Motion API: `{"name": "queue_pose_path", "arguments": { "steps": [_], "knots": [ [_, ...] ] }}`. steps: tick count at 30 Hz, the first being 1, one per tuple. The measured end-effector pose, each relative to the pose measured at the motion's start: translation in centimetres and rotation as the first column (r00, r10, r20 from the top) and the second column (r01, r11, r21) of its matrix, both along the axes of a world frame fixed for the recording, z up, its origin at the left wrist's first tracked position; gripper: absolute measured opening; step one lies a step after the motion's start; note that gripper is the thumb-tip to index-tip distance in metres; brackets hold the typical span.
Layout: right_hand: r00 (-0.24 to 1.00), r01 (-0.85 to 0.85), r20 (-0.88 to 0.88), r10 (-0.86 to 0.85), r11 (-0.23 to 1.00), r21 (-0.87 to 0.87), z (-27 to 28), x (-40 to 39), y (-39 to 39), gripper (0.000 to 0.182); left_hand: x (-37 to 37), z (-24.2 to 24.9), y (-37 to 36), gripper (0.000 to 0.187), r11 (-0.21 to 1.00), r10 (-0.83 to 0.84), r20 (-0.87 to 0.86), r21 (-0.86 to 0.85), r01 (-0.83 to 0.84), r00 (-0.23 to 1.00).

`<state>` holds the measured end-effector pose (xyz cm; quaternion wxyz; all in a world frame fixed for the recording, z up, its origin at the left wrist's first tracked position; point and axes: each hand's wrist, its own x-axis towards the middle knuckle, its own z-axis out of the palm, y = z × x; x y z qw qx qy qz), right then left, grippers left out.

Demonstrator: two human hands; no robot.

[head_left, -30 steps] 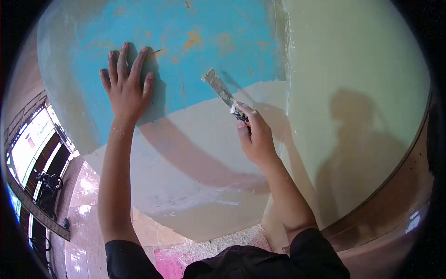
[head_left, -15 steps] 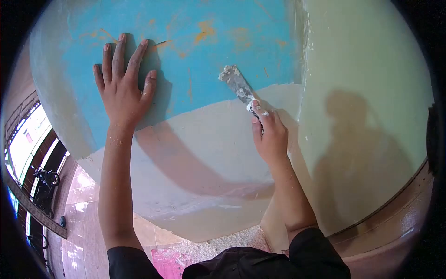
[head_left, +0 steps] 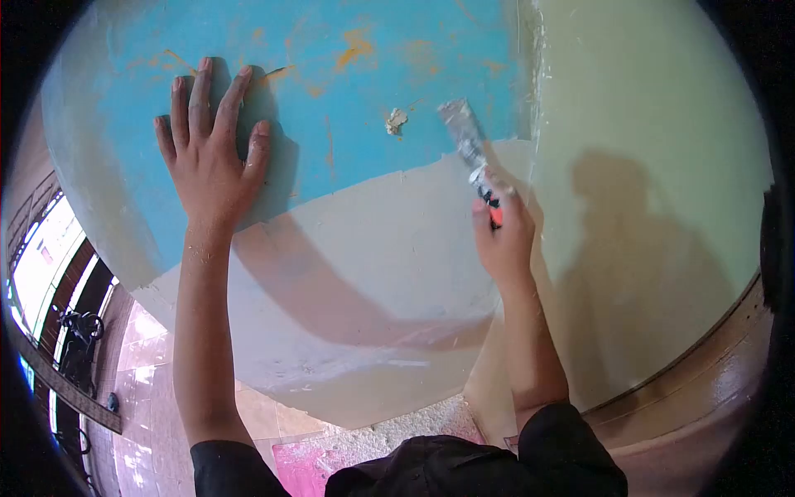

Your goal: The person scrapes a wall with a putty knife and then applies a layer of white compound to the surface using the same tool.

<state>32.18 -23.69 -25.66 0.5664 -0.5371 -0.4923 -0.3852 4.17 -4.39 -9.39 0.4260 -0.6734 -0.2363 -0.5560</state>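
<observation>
Over the lower right part of the blue patch (head_left: 356, 108), the blade (head_left: 465, 137) of a knife (head_left: 478, 159) slants up and to the left, a little blurred and smeared with pale paste. My right hand (head_left: 507, 240), below the blade and near the patch's lower right corner, has its fingers closed around the dark and red handle (head_left: 496, 217). Whether the blade's tip touches the surface, I cannot tell. Left of that tip, a lumpy, cream-coloured dab (head_left: 396, 122) clings to the blue patch. My left hand (head_left: 214, 174) lies palm down on the patch's left side, fingers spread apart and holding nothing. Below the patch is a pale band (head_left: 373, 248); to its right, a green wall (head_left: 646, 83). I judge the knife light, its blade thin and fairly stiff, best held by the handle close to the neck; the paste there could make it slippery. The dab looks soft and likely to smear or crumble.
</observation>
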Motion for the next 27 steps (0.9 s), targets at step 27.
{"name": "queue_pose_path", "arguments": {
  "steps": [27],
  "knots": [
    [0.980, 0.088, 0.188, -0.064, 0.989, -0.120, 0.1, -5.6, 1.8, 0.053, 0.1, -0.1, -0.4, 0.059, 0.998, -0.051, 0.003, -0.025, 0.051, 0.999]
  ]
}}
